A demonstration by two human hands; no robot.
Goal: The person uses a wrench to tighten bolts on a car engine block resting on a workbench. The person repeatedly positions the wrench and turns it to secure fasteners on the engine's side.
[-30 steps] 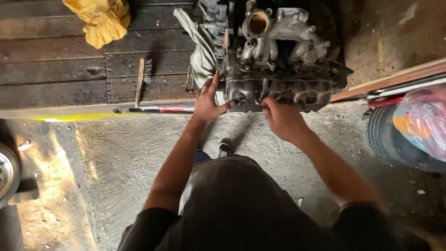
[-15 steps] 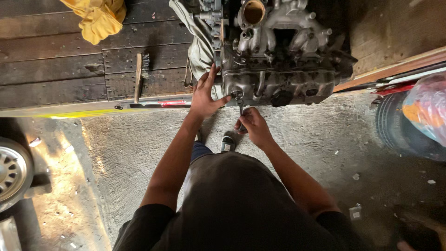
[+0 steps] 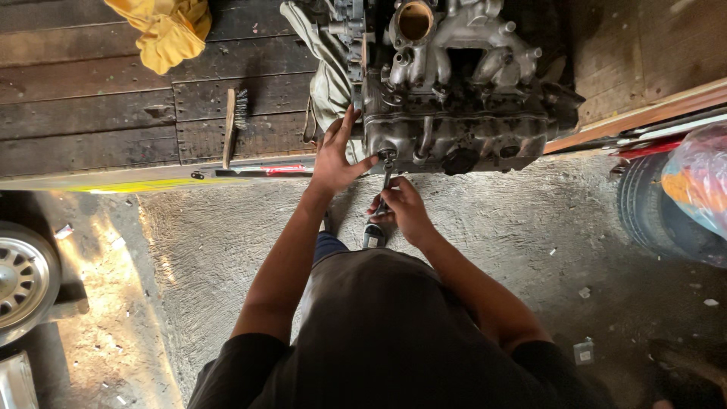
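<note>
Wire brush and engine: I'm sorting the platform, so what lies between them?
In the head view, a pale cloth hangs against the engine, right of the wire brush; otherwise dark planks.

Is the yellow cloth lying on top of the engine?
No, the yellow cloth lies on the dark wooden planks, well to the side of the engine.

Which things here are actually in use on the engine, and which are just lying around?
In use:
- engine, on the wooden platform
- left hand, braced on the engine
- right hand, gripping the wrench

Lying about:
- wire brush
- yellow cloth
- tyre
- wheel
- plastic bag
</note>
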